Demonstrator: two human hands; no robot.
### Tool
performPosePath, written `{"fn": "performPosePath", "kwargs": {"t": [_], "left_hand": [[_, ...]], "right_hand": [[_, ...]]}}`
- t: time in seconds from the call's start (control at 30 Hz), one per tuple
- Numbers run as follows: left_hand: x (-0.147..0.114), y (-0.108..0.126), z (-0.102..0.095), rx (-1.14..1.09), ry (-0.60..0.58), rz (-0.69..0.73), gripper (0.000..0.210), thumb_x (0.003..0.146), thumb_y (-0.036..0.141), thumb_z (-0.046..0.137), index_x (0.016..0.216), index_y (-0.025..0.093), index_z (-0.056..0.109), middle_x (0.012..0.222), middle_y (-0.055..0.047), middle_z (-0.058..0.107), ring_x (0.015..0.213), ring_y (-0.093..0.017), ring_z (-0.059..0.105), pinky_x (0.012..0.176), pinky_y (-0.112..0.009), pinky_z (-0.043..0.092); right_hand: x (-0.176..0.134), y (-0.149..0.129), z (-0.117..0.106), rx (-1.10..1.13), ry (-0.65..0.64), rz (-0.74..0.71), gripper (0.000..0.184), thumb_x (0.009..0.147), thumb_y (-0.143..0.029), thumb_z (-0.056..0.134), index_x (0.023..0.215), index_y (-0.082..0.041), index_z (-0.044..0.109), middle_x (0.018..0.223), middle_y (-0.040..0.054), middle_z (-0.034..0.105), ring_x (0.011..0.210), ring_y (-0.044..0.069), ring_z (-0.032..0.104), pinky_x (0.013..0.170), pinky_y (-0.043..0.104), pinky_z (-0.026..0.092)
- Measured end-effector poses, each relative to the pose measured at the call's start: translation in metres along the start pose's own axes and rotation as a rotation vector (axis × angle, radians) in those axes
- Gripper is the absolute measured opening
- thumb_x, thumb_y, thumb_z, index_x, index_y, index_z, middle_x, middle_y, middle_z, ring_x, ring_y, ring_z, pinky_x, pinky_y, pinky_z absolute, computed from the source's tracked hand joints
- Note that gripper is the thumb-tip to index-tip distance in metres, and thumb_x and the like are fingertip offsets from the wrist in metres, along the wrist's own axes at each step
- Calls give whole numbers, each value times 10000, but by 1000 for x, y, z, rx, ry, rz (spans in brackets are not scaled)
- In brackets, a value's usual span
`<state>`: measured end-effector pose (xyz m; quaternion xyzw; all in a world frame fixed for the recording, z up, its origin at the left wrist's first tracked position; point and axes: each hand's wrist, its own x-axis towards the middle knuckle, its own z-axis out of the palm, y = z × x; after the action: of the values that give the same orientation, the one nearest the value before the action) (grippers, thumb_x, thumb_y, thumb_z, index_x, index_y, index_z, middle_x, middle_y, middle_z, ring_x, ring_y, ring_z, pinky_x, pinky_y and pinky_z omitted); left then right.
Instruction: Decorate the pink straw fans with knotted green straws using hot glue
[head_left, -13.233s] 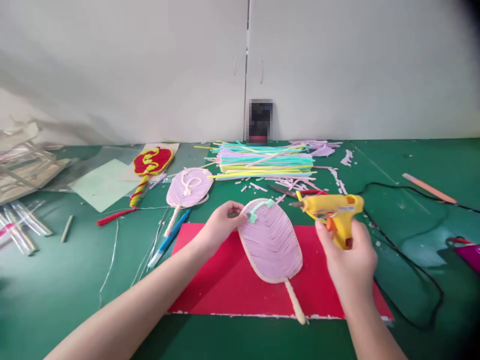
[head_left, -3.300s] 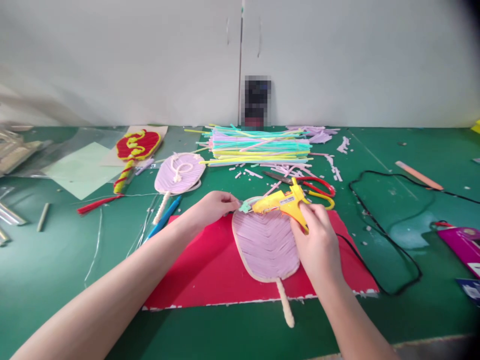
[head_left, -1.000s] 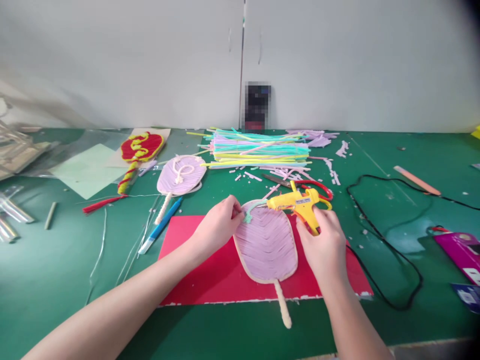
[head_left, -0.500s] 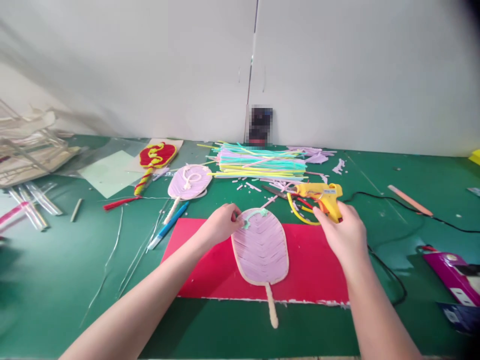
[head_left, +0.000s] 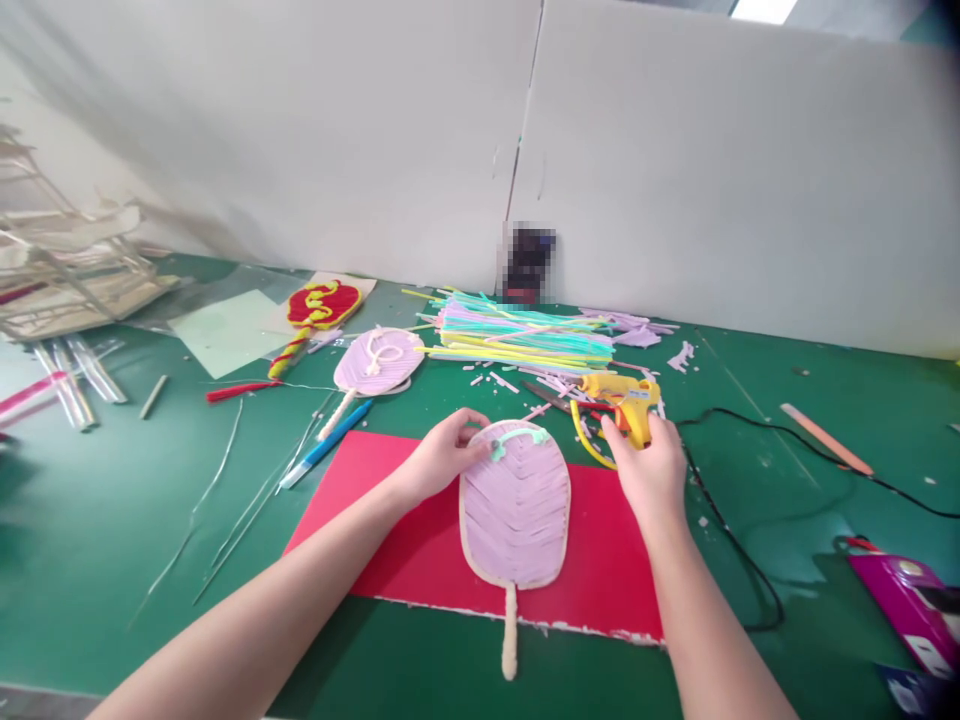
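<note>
A lilac pipe-cleaner hand fan (head_left: 515, 515) with a cream rim and handle lies on a red board (head_left: 600, 560), its handle pointing toward me. Near its top runs a mint-green strip (head_left: 517, 436) with a small knot or flower shape at each end. My left hand (head_left: 450, 455) holds the fan's upper left rim, thumb on top; its other fingers are partly hidden. To the right, my right hand (head_left: 649, 465) is closed around the grip of a yellow hot glue gun (head_left: 626, 395), whose nozzle points left, beyond the fan's upper right.
Behind lie a bundle of pastel pipe cleaners (head_left: 525, 330), scissors (head_left: 551, 396) and a second lilac fan (head_left: 381, 360). A red-and-yellow fan (head_left: 322, 303) and a blue pen (head_left: 326, 445) are left. A black cord (head_left: 727, 525) loops at right, near a purple device (head_left: 900, 600).
The glue gun in my right hand has shifted left, closer to the fan. The fan has turned slightly, its handle swinging left. My left thumb now rests flatter on the rim.
</note>
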<state>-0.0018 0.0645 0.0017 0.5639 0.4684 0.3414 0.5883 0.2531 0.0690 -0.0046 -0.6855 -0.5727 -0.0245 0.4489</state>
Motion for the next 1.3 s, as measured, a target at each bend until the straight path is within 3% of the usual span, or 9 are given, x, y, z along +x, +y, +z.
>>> {"fn": "performPosePath", "kwargs": {"t": [0.27, 0.37, 0.43, 0.53, 0.63, 0.93, 1.0, 1.1, 1.3], "left_hand": [[-4, 3, -1, -88, 40, 61, 404, 708, 426, 642, 968, 163, 478, 671, 36, 544, 584, -82, 509, 527, -180, 370], [-6, 4, 0, -92, 21, 47, 412, 707, 438, 640, 967, 163, 477, 671, 35, 543, 577, -81, 503, 521, -180, 372], [-7, 5, 1, -79, 16, 35, 424, 704, 454, 635, 969, 164, 479, 661, 38, 537, 564, -79, 495, 513, -180, 368], [-8, 6, 1, -50, 20, 32, 439, 700, 472, 628, 975, 163, 481, 648, 42, 521, 553, -77, 479, 500, -178, 357], [-8, 5, 2, -18, 21, 32, 448, 700, 481, 623, 979, 161, 485, 620, 49, 497, 538, -76, 460, 489, -177, 344], [-13, 16, 1, 92, 54, 34, 384, 787, 482, 485, 958, 145, 551, 833, -27, 601, 777, -151, 547, 687, -236, 436], [-13, 16, 0, 85, -1, 29, 397, 788, 479, 488, 977, 137, 555, 885, -41, 607, 817, -165, 553, 712, -245, 440], [-12, 12, -1, 100, -92, 16, 407, 751, 482, 553, 964, 135, 544, 815, -19, 576, 725, -143, 532, 612, -218, 417], [-13, 7, -1, 234, -48, 60, 309, 769, 449, 537, 755, 143, 497, 658, 39, 423, 593, -87, 385, 502, -183, 293]], "right_hand": [[-3, 2, 0, -157, -48, -44, 463, 722, -548, 578, 942, -141, 588, 886, 123, 547, 867, 273, 526, 748, 435, 436], [-3, -15, -6, 68, -36, -55, 371, 800, -486, 512, 926, -153, 615, 945, 129, 568, 876, 229, 555, 754, 384, 464], [-6, -26, -8, 329, -220, 31, 352, 834, -475, 465, 917, -173, 624, 929, 104, 609, 824, 194, 589, 692, 325, 488], [-13, -38, -7, 570, -582, 153, 346, 825, -480, 486, 917, -189, 647, 913, 71, 656, 879, 194, 607, 770, 319, 487], [-19, -43, -3, 644, -731, 196, 346, 776, -490, 553, 919, -190, 647, 921, 59, 666, 904, 209, 604, 800, 330, 479], [-23, -43, 3, 750, -731, 334, 300, 722, -468, 625, 814, -182, 630, 767, 21, 642, 752, 178, 592, 702, 293, 460], [-24, -43, 3, 748, -728, 346, 303, 720, -467, 627, 824, -182, 630, 776, 24, 641, 753, 178, 589, 703, 296, 457], [-25, -45, 3, 747, -730, 354, 302, 727, -465, 622, 838, -184, 632, 788, 26, 643, 751, 175, 587, 696, 289, 454], [-26, -45, 4, 755, -734, 341, 285, 739, -456, 618, 831, -186, 633, 763, 15, 631, 729, 160, 575, 675, 272, 439]]}}
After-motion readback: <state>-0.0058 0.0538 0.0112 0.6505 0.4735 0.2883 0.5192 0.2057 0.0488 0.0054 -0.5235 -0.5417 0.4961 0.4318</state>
